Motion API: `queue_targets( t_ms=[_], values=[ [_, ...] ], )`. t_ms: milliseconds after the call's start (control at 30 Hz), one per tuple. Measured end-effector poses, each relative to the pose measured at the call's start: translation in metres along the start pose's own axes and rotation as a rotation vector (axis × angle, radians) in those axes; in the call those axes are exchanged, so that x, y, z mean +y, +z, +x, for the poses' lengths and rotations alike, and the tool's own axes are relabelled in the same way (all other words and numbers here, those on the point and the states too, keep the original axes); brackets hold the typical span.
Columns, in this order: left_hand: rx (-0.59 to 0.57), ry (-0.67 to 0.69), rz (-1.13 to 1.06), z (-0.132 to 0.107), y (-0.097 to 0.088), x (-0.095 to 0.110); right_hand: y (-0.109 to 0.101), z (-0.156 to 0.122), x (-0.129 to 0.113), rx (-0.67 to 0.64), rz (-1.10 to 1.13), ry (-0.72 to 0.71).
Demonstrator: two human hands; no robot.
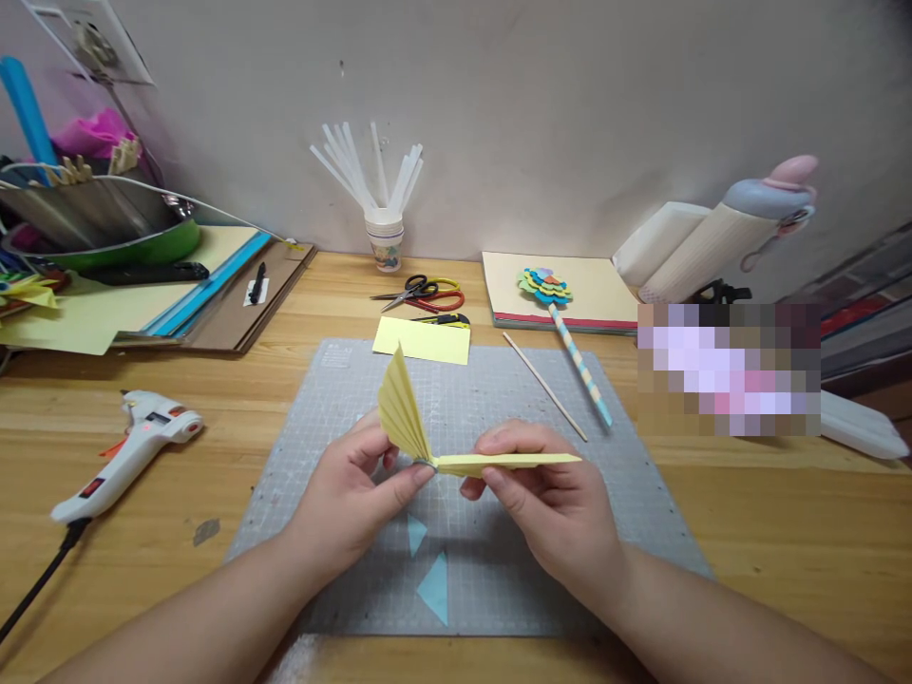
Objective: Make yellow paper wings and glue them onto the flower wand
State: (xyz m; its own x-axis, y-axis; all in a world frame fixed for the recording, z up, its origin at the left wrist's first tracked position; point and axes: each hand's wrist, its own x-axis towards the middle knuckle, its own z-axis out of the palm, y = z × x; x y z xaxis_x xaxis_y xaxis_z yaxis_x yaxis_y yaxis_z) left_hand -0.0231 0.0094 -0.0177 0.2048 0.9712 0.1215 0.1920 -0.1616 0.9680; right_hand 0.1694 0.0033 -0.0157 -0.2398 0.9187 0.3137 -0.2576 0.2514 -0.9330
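Note:
Both hands hold a folded yellow paper fan above the grey cutting mat. My left hand pinches it at its gathered middle, thumb on top. One pleated half spreads upward there. The other half lies flat to the right, pressed between the thumb and fingers of my right hand. Below the hands, blue paper scraps lie on the mat. A yellow paper rectangle rests at the mat's far edge, by a box cutter. A thin wooden stick lies to the right.
A corded glue gun lies at left, near stacked cardboard and a pot. Scissors and a paper cup of white sticks stand behind. A paper flower leans on a pad; a bottle is at right.

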Motion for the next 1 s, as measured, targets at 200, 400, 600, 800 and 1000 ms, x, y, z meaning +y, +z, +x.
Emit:
queue_targets(
  t_ms=[200,400,600,800,1000],
  values=[
    [0.004,0.001,-0.002,0.002,0.000,-0.004,-0.001,0.001,0.001,0.035,0.004,0.025],
    [0.006,0.000,0.042,0.002,-0.001,-0.002,-0.001,-0.002,0.001,-0.005,0.022,0.022],
    [0.005,0.038,0.035,0.001,-0.001,0.003,-0.001,-0.001,-0.001,-0.028,-0.002,0.024],
    [-0.012,0.027,0.012,0.001,-0.002,-0.001,-0.001,-0.003,-0.002,-0.028,0.006,0.032],
    [0.064,0.033,-0.060,0.001,-0.002,-0.011,-0.002,0.008,0.002,0.143,0.245,0.245]
  ],
)
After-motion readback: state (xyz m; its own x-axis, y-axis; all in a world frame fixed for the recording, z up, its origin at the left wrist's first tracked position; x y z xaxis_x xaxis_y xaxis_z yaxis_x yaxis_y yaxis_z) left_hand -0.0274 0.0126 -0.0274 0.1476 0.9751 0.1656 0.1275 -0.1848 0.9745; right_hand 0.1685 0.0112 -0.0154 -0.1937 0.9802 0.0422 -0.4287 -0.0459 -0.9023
